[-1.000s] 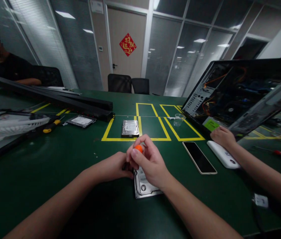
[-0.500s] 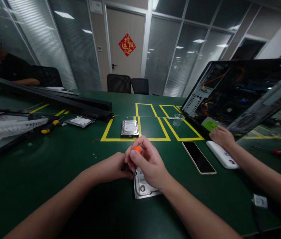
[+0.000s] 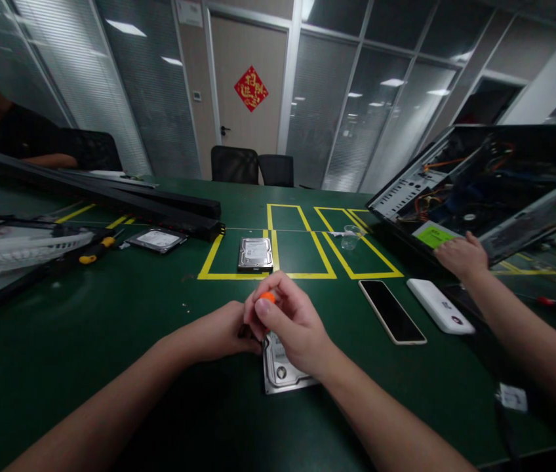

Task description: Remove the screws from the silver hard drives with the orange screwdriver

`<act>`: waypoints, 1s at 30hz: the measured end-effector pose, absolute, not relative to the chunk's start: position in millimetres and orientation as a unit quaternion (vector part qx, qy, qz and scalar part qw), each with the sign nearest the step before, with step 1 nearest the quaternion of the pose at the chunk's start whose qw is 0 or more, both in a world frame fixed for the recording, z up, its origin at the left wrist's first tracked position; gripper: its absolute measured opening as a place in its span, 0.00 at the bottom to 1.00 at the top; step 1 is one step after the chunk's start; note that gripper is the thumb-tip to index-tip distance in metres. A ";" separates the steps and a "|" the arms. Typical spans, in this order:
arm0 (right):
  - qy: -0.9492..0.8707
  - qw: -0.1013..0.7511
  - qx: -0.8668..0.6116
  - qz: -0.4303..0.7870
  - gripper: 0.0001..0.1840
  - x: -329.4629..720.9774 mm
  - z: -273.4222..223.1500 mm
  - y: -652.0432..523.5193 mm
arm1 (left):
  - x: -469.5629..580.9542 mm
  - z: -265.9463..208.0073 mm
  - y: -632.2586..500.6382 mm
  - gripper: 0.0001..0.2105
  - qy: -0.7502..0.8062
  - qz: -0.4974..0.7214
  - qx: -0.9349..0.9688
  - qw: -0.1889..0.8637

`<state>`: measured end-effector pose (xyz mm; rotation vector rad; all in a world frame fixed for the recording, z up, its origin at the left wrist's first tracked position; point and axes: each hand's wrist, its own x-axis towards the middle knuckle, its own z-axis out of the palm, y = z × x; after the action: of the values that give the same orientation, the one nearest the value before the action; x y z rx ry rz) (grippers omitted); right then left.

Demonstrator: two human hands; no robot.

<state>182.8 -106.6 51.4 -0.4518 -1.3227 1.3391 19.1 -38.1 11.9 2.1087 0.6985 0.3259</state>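
A silver hard drive (image 3: 278, 379) lies on the green table right in front of me, partly covered by my hands. My right hand (image 3: 297, 321) is closed around a screwdriver (image 3: 268, 297) above the drive; just its orange end shows, and the shaft and tip are hidden. My left hand (image 3: 233, 328) is curled at the drive's left edge, gripping it, with its fingertips mostly behind the right hand. Farther out, a second hard drive (image 3: 255, 254) rests inside a yellow taped outline. Another hard drive (image 3: 158, 240) lies to the left.
On the right, another person's hand (image 3: 462, 255) touches a tilted, open computer case (image 3: 406, 196). Nearby lie a phone (image 3: 391, 311), a white power bank (image 3: 440, 307) and a clear plastic cup (image 3: 351, 237). Leftward are a yellow-black screwdriver (image 3: 96, 250) and long black panels (image 3: 160, 206).
The computer case has shifted right and tilted back, with the other person's hand moving up and right along it. My hands stay almost in place over the hard drive.
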 end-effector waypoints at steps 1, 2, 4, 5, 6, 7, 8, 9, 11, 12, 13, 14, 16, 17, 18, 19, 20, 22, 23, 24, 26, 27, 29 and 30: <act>-0.563 0.567 -0.196 0.568 0.11 182.9 51.2 -106.7 | 19.1 11.4 -37.7 0.08 0.276 0.131 0.845 0.440; -0.564 0.568 -0.199 0.565 0.11 183.1 51.2 -106.7 | 18.9 10.8 -37.1 0.08 0.273 0.131 0.843 0.444; -0.571 0.568 -0.201 0.559 0.13 183.9 51.7 -106.5 | 18.5 9.7 -35.6 0.09 0.276 0.129 0.845 0.440; -0.574 0.567 -0.200 0.556 0.15 184.4 52.2 -106.3 | 18.3 9.2 -34.9 0.09 0.277 0.125 0.847 0.436; -0.576 0.566 -0.199 0.555 0.17 184.8 52.7 -106.1 | 18.0 9.0 -34.3 0.09 0.277 0.118 0.849 0.433; -0.577 0.564 -0.198 0.556 0.18 185.1 53.1 -106.0 | 17.8 9.0 -33.9 0.09 0.277 0.113 0.850 0.433; -0.576 0.563 -0.198 0.559 0.18 185.3 53.4 -105.8 | 17.6 9.2 -33.7 0.10 0.277 0.109 0.850 0.435; -0.574 0.561 -0.198 0.562 0.17 185.3 53.5 -105.8 | 17.4 9.6 -33.9 0.10 0.278 0.106 0.849 0.437; -0.569 0.562 -0.195 0.568 0.16 185.0 53.3 -105.6 | 17.2 10.8 -34.7 0.10 0.281 0.107 0.847 0.439; -0.568 0.564 -0.191 0.568 0.16 184.8 53.0 -105.5 | 17.1 11.5 -35.2 0.10 0.282 0.108 0.846 0.438; -0.567 0.566 -0.188 0.568 0.15 184.5 52.7 -105.4 | 17.0 12.0 -35.7 0.09 0.283 0.109 0.847 0.436; -0.567 0.568 -0.185 0.566 0.15 184.3 52.3 -105.3 | 17.0 12.5 -36.1 0.10 0.285 0.110 0.848 0.433; -0.567 0.570 -0.182 0.567 0.15 184.1 52.0 -105.1 | 17.0 12.9 -36.6 0.11 0.289 0.112 0.849 0.428; -0.566 0.570 -0.181 0.567 0.14 184.0 52.1 -105.1 | 17.0 12.9 -36.8 0.11 0.290 0.112 0.849 0.427; -0.567 0.570 -0.181 0.567 0.14 183.9 52.3 -105.2 | 16.9 12.8 -36.9 0.12 0.291 0.111 0.849 0.427; -0.568 0.569 -0.181 0.566 0.14 183.9 52.6 -105.3 | 16.8 12.7 -37.1 0.12 0.292 0.111 0.848 0.428; -0.569 0.569 -0.180 0.565 0.14 183.8 52.9 -105.4 | 16.8 12.6 -37.3 0.12 0.293 0.111 0.848 0.427; -0.569 0.574 -0.178 0.562 0.14 183.9 53.2 -105.1 | 16.8 12.4 -37.5 0.11 0.294 0.115 0.849 0.424; -0.567 0.578 -0.179 0.559 0.13 184.1 53.1 -104.7 | 17.0 12.3 -37.4 0.11 0.295 0.115 0.849 0.422; -0.565 0.582 -0.180 0.556 0.13 184.3 52.8 -104.1 | 17.4 12.1 -37.1 0.12 0.297 0.114 0.850 0.420; -0.561 0.588 -0.185 0.552 0.12 185.0 51.6 -102.6 | 18.4 12.1 -36.3 0.14 0.301 0.109 0.852 0.415; -0.559 0.588 -0.187 0.554 0.11 185.5 50.8 -101.9 | 19.0 12.2 -35.8 0.15 0.301 0.108 0.852 0.414; -0.552 0.587 -0.189 0.561 0.09 186.3 49.5 -101.1 | 19.7 12.7 -35.0 0.15 0.299 0.107 0.853 0.414; -0.549 0.585 -0.191 0.565 0.10 186.6 49.1 -101.0 | 19.9 13.0 -34.8 0.15 0.294 0.106 0.854 0.417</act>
<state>186.6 -101.0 49.1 -0.4463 -1.2819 1.3192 19.9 -34.8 13.0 2.1429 0.7377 0.2649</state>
